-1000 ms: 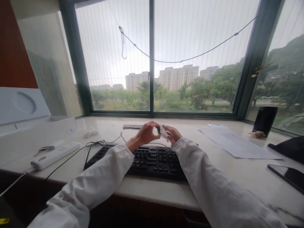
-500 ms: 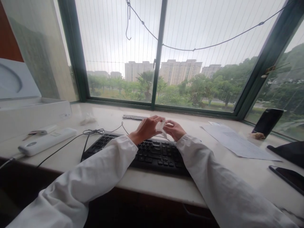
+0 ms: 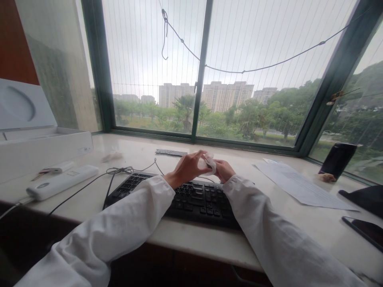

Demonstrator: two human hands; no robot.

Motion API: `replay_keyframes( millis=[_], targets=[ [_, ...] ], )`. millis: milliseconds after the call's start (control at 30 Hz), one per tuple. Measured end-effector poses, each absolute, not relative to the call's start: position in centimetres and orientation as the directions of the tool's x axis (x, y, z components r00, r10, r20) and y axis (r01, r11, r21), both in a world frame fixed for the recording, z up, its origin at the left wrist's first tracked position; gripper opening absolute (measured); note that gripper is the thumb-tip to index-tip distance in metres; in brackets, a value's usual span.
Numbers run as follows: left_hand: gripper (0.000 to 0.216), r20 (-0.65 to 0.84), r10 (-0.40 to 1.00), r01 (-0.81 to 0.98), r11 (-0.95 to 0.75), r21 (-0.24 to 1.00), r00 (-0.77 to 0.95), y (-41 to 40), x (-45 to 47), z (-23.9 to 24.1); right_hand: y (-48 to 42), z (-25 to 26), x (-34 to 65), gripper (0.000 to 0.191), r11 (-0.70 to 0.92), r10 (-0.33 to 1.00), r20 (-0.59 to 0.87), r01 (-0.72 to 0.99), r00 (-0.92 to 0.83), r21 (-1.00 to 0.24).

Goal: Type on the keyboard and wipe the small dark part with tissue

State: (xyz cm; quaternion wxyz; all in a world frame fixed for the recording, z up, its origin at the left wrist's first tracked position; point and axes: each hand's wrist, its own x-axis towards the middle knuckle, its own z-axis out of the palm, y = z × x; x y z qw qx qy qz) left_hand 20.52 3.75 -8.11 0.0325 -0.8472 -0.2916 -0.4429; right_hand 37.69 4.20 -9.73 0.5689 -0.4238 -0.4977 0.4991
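Note:
Both my arms in white sleeves reach over a black keyboard (image 3: 182,197) on a pale stone window ledge (image 3: 143,153). My left hand (image 3: 186,169) and my right hand (image 3: 223,170) meet above the keyboard's far edge. Between their fingertips they pinch a small crumpled white piece (image 3: 208,163), perhaps a wipe or tissue, wrapped around something small and dark. Both hands have their fingers closed on it. The keyboard's black cable (image 3: 119,171) coils to the left.
A white remote-like device (image 3: 61,182) and an open white box (image 3: 38,145) lie at the left. Printed papers (image 3: 302,185), a dark cup (image 3: 338,161) and a black phone (image 3: 363,229) sit at the right. A slim grey strip (image 3: 171,152) lies by the window.
The view shifted slightly. My hands stayed together above the keyboard, turning the white piece between the fingers and bunching it more tightly.

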Motion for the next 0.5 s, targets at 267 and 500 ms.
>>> replay_keyframes(
  millis=[267, 500],
  targets=[
    [0.052, 0.774, 0.483, 0.563, -0.801, 0.203, 0.409, 3.8, 20.4, -8.3, 4.4, -9.7, 37.9, 0.032, 0.168, 0.978, 0.192, -0.240, -0.083, -0.956],
    [0.040, 0.787, 0.467, 0.541, -0.816, 0.206, 0.404, 3.9, 20.1, -7.9, 3.4, -8.8, 38.1, 0.031, 0.143, 0.952, 0.207, -0.268, -0.226, -0.953]
  ],
)
